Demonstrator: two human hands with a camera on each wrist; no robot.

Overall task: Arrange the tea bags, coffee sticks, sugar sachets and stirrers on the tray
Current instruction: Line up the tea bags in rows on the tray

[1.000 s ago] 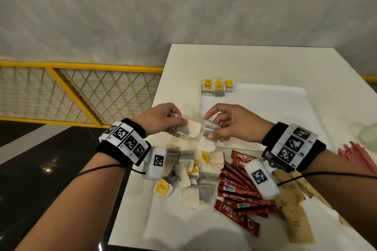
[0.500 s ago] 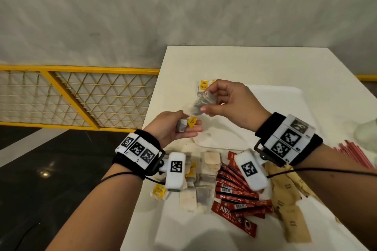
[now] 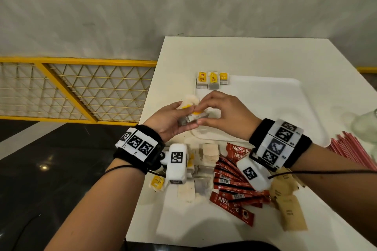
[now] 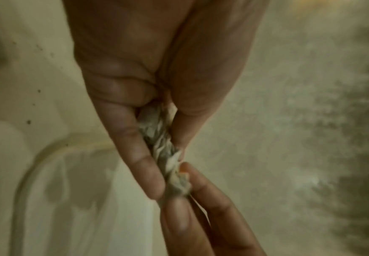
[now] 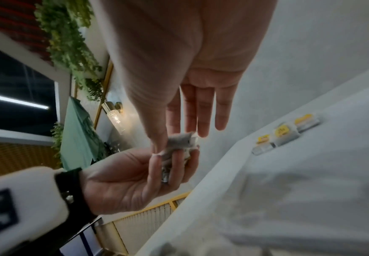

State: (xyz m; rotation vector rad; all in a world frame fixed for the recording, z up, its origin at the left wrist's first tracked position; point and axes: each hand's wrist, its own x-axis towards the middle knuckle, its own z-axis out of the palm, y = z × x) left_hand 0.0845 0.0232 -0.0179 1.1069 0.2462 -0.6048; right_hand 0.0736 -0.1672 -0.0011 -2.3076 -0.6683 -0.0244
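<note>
Left hand grip curled round a small bunch of tea bags above the tray's near-left corner, right hand grip pinching the same bunch, three tea bags lined along the tray's far-left edge, white desk beneath

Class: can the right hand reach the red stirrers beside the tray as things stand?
Probably not yet: the right hand is pinching a tea bag together with the left hand. The path to the stirrers looks unobstructed.

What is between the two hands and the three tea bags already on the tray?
Only bare white tray. In the head view, nothing lies between the left hand and right hand and the row of tea bags.
</note>
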